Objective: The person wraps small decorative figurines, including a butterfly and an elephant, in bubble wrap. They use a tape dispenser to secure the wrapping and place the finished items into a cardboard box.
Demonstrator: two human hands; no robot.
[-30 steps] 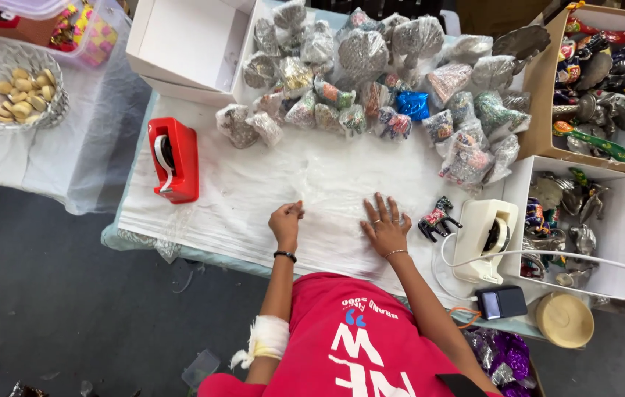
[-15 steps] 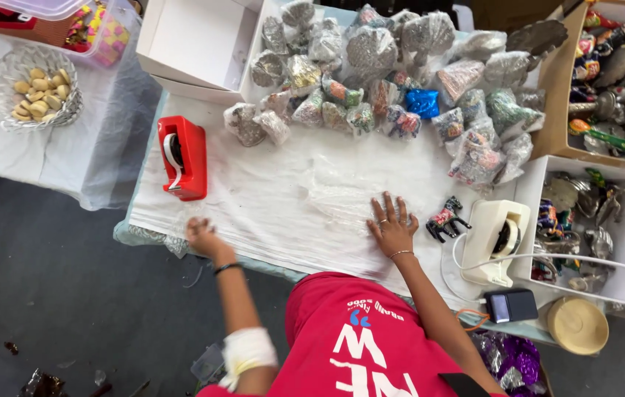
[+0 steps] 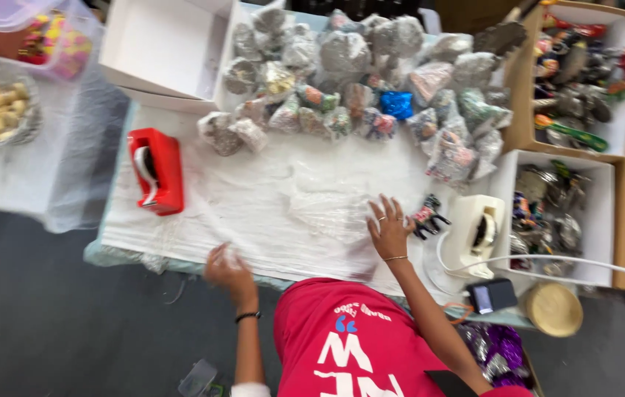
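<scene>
Tape dispenser (image 3: 156, 170) left; wrapped bundles (image 3: 356, 73) behind.

Clear plastic sheet (image 3: 327, 202), crinkled and see-through, spread flat on the white-covered worktop (image 3: 254, 213), just right of centre. Right hand (image 3: 388, 229) pressed palm-down on its near right edge, fingers splayed, rings and a thin bracelet showing. Left hand (image 3: 228, 268) blurred at the near edge of the white cover, fingers curled on a bit of clear film.

Dark grey floor (image 3: 40, 309), perhaps carpet; white-covered table (image 3: 254, 213) above it.
</scene>
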